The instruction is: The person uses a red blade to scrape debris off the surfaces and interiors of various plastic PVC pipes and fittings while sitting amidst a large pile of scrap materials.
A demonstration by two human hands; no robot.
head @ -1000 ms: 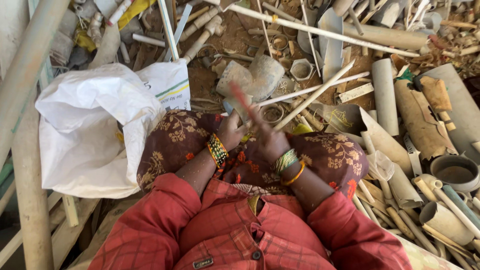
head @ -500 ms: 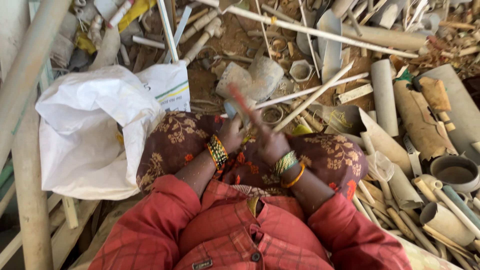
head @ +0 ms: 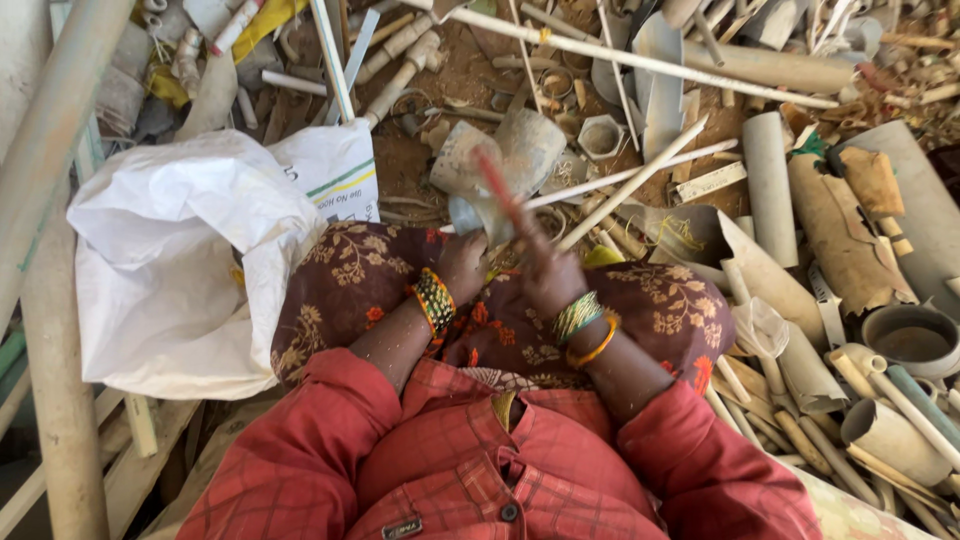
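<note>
Your right hand point(head: 548, 272) is wrapped around the red handle of a hammer point(head: 497, 190), fingers closed tight on it, and the handle shows as a motion-smeared streak. Compared with a second ago, the streak now leans a little further up and left, toward the pale broken pipe piece point(head: 462, 160) on the dirt ahead of your knees, so the swing is in progress and not finished. Your left hand point(head: 462, 265) sits just beside the right, at the grey piece under the hammer; its fingers are curled against that piece, but whether they grip it or only steady it you cannot tell from here. Both hands have kept their place over your lap between the earlier pictures and this one; only the tool has moved.

For room: the white sack point(head: 180, 260) lies touching your left knee and closes that side. On your right, cut pipe sections point(head: 768, 180) and torn cardboard point(head: 850, 240) crowd close, and a long thin white rod point(head: 640, 60) crosses the ground beyond the strike spot. A thick pale pipe point(head: 50, 200) runs down the far left edge. The only open patch is the bare dirt point(head: 440, 80) straight ahead, just past the broken piece
</note>
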